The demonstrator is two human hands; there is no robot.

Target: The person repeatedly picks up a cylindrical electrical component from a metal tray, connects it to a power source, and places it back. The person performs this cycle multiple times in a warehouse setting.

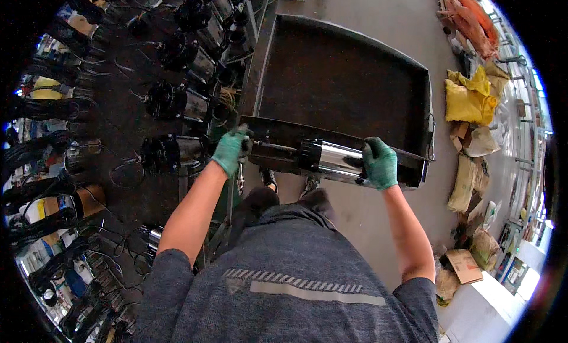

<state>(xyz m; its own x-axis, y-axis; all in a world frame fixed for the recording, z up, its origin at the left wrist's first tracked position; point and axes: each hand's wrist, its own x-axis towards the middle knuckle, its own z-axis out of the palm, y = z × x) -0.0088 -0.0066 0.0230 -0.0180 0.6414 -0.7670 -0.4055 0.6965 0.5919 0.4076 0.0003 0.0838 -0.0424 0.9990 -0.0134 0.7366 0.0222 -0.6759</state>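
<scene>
Right fingers grip a shiny cylinder by a dark tray.

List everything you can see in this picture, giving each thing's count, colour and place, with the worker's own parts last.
tray: one, dark, straight ahead
silver cylinder: one, silver with a black end, along the tray's near side
rod: one, silver, left of the cylinder
other cylinders: several, silver and black, left
cables: many, black, far left
orange bundle: one, orange, top right
yellow sacks: count unclear, yellow, right
box: one, brown, lower right
floor: one, grey, under everything
shirt: one, dark grey, bottom centre
forearms: two, bare, either side
left grip: one, green-gloved, by the rod's left end
right grip: one, green-gloved, around the cylinder's right end
</scene>
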